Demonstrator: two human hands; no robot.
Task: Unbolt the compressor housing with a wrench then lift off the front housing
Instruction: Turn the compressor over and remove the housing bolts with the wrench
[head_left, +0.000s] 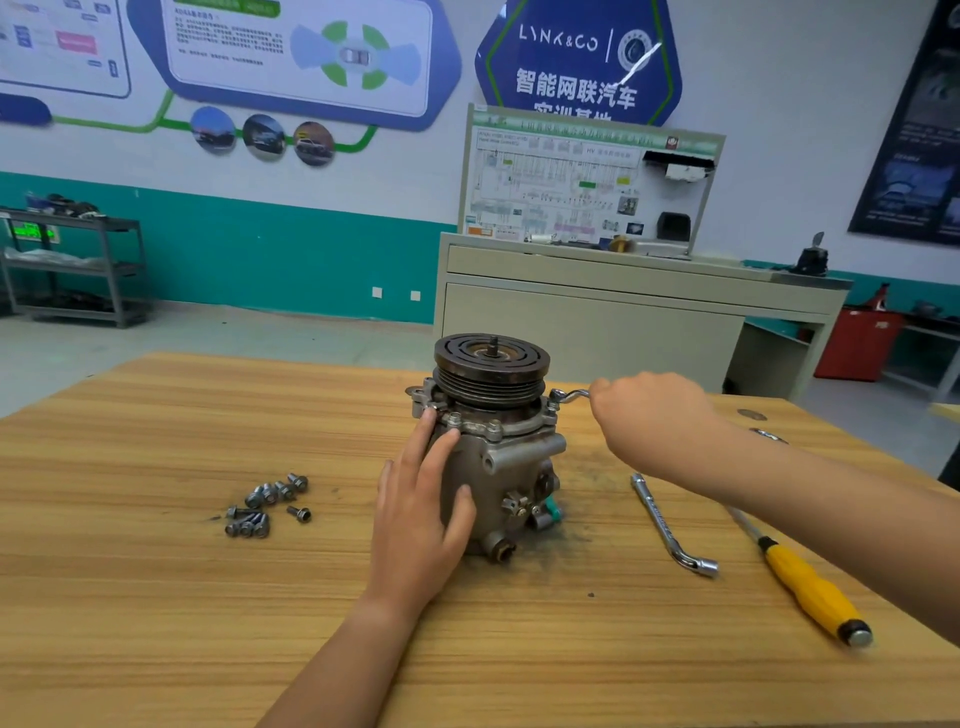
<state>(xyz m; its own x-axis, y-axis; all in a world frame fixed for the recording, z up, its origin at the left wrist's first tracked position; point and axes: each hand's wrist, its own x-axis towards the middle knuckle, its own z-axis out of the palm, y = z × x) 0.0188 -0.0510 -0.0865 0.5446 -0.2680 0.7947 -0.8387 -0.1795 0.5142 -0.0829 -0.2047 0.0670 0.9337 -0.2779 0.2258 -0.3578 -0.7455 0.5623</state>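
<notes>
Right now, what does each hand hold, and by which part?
The right hand grips a wrench by its handle end. The left hand lies flat against the compressor body, steadying it.

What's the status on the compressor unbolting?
Left hand flat against the grey metal compressor body, steadying. Right hand shut on the bent steel wrench at a right-side flange bolt. Dark grooved pulley on top; housing not lifted. Nothing blocking.
</notes>
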